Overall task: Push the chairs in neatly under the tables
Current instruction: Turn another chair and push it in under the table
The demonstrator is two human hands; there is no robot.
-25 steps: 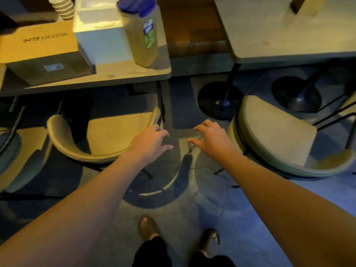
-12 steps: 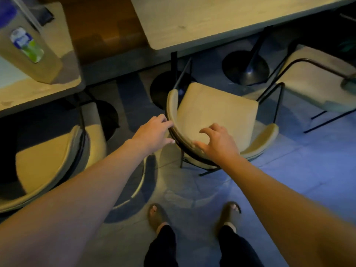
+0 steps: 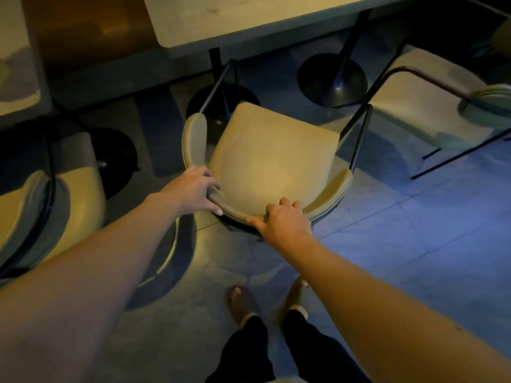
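A beige padded chair (image 3: 271, 161) with a curved backrest and black metal legs stands pulled out from the light table (image 3: 249, 20) at the top. Its seat is turned a little to the left of the table's edge. My left hand (image 3: 193, 189) grips the left part of the curved backrest, fingers over the top and thumb under. My right hand (image 3: 282, 219) grips the backrest's rear middle. Both arms reach forward from the bottom of the view.
A second beige chair (image 3: 49, 205) sits tucked at a table (image 3: 16, 87) on the left. A third chair (image 3: 431, 106) stands at the right. Black round table bases (image 3: 331, 78) rest on the tiled floor. My feet (image 3: 240, 302) stand just behind the chair.
The view has swung right from the left table to this chair. Both hands, open and hovering before, have come down and closed on its backrest.
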